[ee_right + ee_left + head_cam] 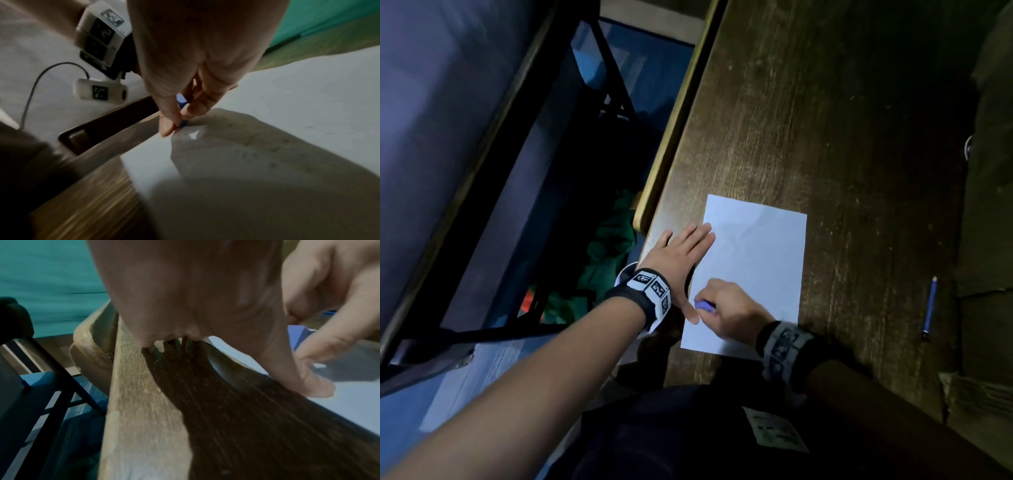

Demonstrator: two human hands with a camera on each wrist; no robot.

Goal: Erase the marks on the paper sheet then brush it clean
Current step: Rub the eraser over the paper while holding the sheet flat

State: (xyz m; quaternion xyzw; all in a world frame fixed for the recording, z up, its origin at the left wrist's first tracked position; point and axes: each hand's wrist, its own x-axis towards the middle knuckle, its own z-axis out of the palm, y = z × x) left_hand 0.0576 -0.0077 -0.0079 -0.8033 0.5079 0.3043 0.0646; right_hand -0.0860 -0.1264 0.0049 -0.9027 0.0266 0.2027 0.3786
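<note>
One paper sheet [756, 260] lies near the desk's [808, 120] left edge, its long axis running away from the person. The left hand [681, 253] rests flat, fingers straight, on its left edge. The right hand [729, 308] pinches one blue eraser [705, 306] against the sheet's near left part. One blue pencil [929, 308] lies well to the right.

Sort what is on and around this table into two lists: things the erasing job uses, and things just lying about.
In use:
- paper sheet, flat on the table
- blue eraser, pinched in the right hand against the sheet
- left hand, flat, steadying the sheet's left edge

Lying about:
- blue pencil, to the right of the sheet, untouched
- green cloth, below the table edge
</note>
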